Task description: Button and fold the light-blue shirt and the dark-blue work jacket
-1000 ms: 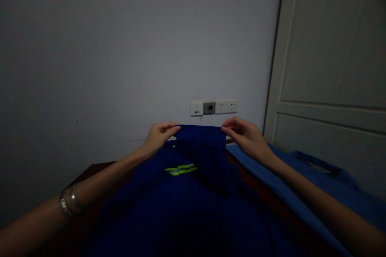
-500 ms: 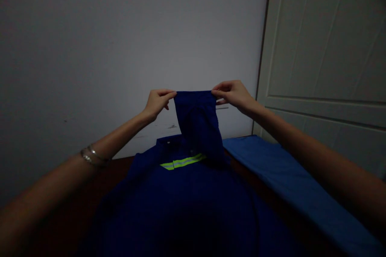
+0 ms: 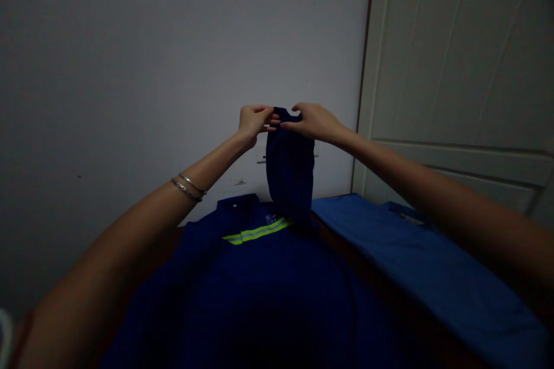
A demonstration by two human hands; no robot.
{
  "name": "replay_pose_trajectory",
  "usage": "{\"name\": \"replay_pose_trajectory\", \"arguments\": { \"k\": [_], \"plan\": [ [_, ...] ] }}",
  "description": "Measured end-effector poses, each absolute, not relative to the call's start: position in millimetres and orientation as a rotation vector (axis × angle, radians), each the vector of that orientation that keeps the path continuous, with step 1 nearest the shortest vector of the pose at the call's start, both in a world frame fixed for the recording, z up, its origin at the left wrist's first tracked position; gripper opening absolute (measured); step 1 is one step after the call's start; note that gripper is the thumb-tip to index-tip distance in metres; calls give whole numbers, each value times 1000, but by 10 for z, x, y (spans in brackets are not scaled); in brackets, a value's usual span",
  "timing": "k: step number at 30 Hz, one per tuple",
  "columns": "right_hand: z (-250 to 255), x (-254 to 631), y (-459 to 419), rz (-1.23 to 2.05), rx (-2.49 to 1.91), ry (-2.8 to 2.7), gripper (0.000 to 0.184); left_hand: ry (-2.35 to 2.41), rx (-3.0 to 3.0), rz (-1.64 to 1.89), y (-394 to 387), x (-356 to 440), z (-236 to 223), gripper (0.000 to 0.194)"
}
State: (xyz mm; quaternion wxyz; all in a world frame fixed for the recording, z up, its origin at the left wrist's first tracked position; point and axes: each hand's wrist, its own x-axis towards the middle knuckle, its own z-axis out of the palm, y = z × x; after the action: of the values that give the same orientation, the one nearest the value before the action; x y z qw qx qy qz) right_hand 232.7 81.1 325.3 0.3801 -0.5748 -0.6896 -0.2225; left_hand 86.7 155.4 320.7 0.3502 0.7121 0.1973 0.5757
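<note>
A dark blue work jacket [image 3: 259, 277] with a yellow-green and grey reflective stripe lies spread in front of me, its collar toward the wall. One sleeve [image 3: 289, 167] is lifted upright off it by both my hands. My left hand [image 3: 256, 122] pinches the sleeve's end between thumb and fingers, on the left side. Close beside it, my right hand [image 3: 314, 121] has its thumb against the front of the cuff and a finger curved over the top edge. The fabric at the top is bunched between the hands. Two silver bracelets circle my left wrist.
To the right lies a lighter blue folded garment [image 3: 402, 253] on the dark reddish-brown surface [image 3: 337, 230]. Behind stands a pale wall [image 3: 194, 40] with a socket plate partly hidden by the sleeve. A panelled door [image 3: 450, 57] is at the right.
My hands have come together at the sleeve's end, which was stretched flat between them and is now bunched and slightly higher. The view has shifted a little to the right.
</note>
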Motion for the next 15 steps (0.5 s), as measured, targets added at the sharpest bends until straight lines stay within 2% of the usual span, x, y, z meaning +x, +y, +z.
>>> {"name": "replay_pose_trajectory", "arguments": {
  "k": [5,10,13,15],
  "plan": [
    [3281,2258,842,-860,-1560,-1828,39,476,1833,1469,1498,978,3178,12],
    [3497,2421,1059,-822,-1447,-2055,34,403,1757,1507,1588,910,3140,15],
    [3621,2639,1197,-786,-1408,-2068,32,406,1711,1497,1638,831,2902,22],
    [3687,2839,1286,-801,-1440,-2028,31,471,1707,1450,1685,789,2584,24]
  ]
}}
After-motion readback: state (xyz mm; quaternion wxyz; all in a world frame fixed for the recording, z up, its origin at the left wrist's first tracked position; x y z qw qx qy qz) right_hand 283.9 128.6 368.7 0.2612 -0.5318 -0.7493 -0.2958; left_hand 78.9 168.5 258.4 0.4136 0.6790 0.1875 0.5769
